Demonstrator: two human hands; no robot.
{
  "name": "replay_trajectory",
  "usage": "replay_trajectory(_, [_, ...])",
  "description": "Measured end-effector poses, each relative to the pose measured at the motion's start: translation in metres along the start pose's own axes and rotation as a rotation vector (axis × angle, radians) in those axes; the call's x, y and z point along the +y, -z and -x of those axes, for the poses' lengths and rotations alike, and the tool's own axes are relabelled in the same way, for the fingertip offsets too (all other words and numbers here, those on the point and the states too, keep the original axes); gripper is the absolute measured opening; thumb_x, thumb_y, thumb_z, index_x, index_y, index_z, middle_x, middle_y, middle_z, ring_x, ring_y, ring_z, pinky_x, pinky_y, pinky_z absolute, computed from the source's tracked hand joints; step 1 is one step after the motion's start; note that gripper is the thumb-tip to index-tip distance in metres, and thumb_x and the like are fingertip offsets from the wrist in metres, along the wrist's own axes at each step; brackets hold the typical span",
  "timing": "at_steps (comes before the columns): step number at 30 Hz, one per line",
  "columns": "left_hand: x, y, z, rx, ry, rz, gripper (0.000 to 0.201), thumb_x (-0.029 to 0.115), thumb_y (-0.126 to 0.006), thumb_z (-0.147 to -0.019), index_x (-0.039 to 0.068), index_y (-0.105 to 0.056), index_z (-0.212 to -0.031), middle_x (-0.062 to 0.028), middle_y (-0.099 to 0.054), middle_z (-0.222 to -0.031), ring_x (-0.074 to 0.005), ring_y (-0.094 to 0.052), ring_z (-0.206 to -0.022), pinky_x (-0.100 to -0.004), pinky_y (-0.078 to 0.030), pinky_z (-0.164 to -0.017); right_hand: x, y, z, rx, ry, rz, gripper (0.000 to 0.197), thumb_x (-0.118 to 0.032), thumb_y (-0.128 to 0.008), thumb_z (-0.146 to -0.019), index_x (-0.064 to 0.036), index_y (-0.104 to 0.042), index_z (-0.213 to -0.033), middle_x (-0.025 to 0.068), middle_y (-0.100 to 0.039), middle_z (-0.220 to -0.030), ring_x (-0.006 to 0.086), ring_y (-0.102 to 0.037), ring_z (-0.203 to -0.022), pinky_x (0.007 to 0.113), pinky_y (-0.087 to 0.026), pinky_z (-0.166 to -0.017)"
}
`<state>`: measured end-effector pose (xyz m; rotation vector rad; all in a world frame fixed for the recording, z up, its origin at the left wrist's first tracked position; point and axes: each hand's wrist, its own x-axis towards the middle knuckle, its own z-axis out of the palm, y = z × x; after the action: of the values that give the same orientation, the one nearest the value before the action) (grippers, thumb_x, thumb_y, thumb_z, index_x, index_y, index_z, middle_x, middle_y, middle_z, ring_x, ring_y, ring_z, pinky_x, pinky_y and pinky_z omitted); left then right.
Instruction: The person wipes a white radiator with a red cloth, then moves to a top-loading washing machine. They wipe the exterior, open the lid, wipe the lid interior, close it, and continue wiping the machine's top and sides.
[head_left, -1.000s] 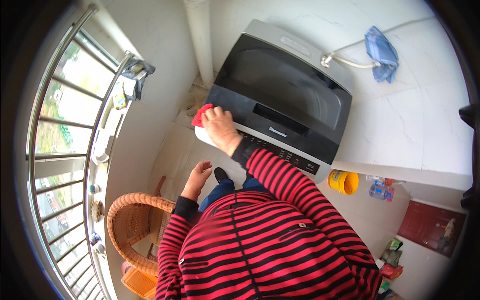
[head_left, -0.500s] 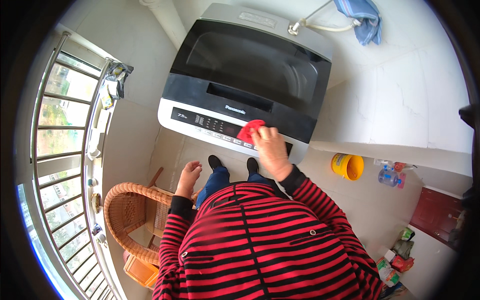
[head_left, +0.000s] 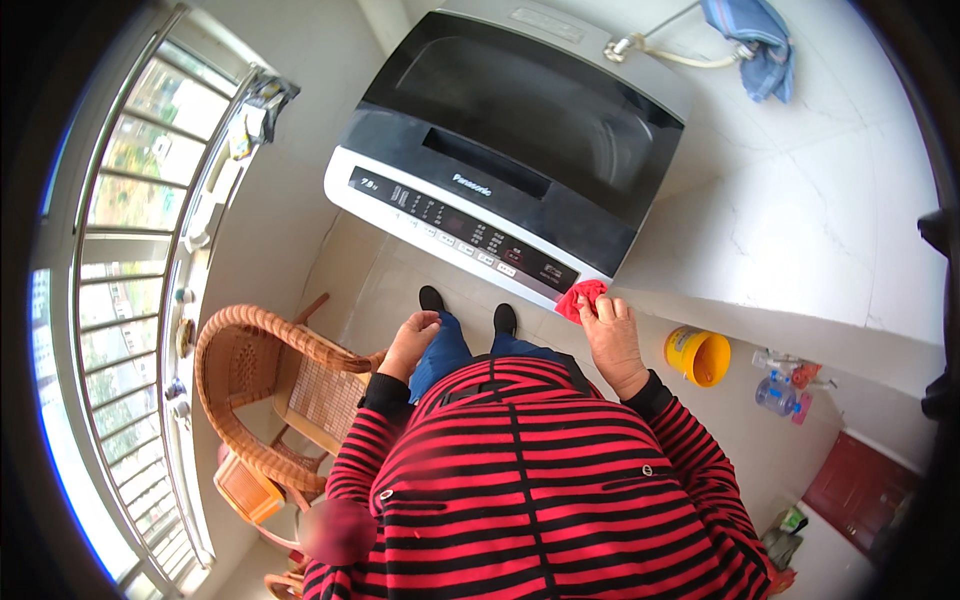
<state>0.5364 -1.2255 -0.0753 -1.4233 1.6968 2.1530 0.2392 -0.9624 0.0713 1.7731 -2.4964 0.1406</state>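
Observation:
A top-load washing machine [head_left: 500, 115] with a dark glass lid and a white-edged front stands before me. My right hand [head_left: 613, 340] pinches a bunched red cloth [head_left: 582, 298] against the right front corner of the machine, just past the end of the black control panel [head_left: 465, 228]. Much of the cloth's underside is hidden by the fingers. Away from the machine, my left hand [head_left: 408, 345] hangs above my left leg, its fingers loosely curled together and nothing visible in them.
To the left are a wicker chair [head_left: 255, 315] and a barred window [head_left: 130, 270]. A white marbled ledge [head_left: 780, 210] runs along the right, with a yellow bucket [head_left: 684, 350] and a clear plastic bottle [head_left: 772, 393] below it. A blue cloth [head_left: 755, 45] hangs by the tap.
My right hand has slid the red cloth rightward along the panel to the machine's front corner. My left hand has risen slightly and its fingers have drawn in. The view has turned a little.

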Motion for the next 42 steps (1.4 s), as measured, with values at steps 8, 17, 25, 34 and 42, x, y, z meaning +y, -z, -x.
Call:
replay_trajectory(8, [-0.031, -0.007, 0.025, 0.085, -0.01, 0.092, 0.037, 0.014, -0.064, -0.1, 0.0, -0.059, -0.134, -0.0061, -0.069, -0.117, -0.0155, -0.063, -0.106, -0.0292, -0.051, -0.091, -0.031, -0.01, -0.055, 0.016, 0.25, -0.051, 0.026, -0.016, -0.064, -0.089, -0.0103, -0.072, -0.114, 0.0019, -0.057, -0.095, 0.0222, -0.055, -0.092, 0.038, -0.044, -0.072])
replay_trajectory(17, [-0.044, 0.002, 0.045, 0.17, 0.016, 0.064, 0.035, 0.012, -0.064, -0.101, -0.001, -0.059, -0.133, -0.0068, -0.069, -0.119, -0.0154, -0.063, -0.108, -0.0298, -0.051, -0.095, -0.084, -0.03, -0.125, -0.002, 0.36, -0.063, 0.031, -0.014, -0.064, -0.088, -0.0099, -0.071, -0.118, 0.005, -0.058, -0.097, 0.0255, -0.055, -0.091, 0.037, -0.047, -0.069])
replay_trajectory(25, [-0.05, 0.025, 0.044, 0.179, 0.029, 0.106, 0.032, 0.012, -0.065, -0.1, -0.001, -0.061, -0.13, -0.0051, -0.068, -0.116, -0.0155, -0.063, -0.108, -0.03, -0.051, -0.096, -0.134, -0.045, -0.18, -0.002, 0.352, -0.091, 0.03, -0.013, -0.065, -0.09, -0.0066, -0.07, -0.119, 0.0068, -0.06, -0.099, 0.0274, -0.057, -0.092, 0.037, -0.052, -0.067])
replay_trajectory(34, [-0.042, 0.074, 0.042, 0.257, 0.011, 0.086, 0.034, 0.01, -0.065, -0.099, -0.002, -0.061, -0.13, -0.012, -0.071, -0.122, -0.0203, -0.066, -0.117, -0.0335, -0.052, -0.102, -0.198, -0.067, -0.269, 0.008, 0.414, -0.147, 0.027, -0.009, -0.064, -0.089, -0.0029, -0.07, -0.114, 0.0112, -0.062, -0.1, 0.0313, -0.059, -0.093, 0.037, -0.057, -0.071])
replay_trajectory(42, [-0.044, 0.132, 0.059, 0.424, 0.001, 0.21, 0.032, 0.009, -0.065, -0.098, -0.003, -0.062, -0.128, -0.0116, -0.072, -0.117, -0.0196, -0.067, -0.113, -0.0341, -0.052, -0.102, -0.258, -0.09, -0.372, 0.035, 0.451, -0.261, 0.021, -0.008, -0.062, -0.091, -0.0004, -0.068, -0.11, 0.0167, -0.061, -0.105, 0.0369, -0.058, -0.098, 0.042, -0.057, -0.08])
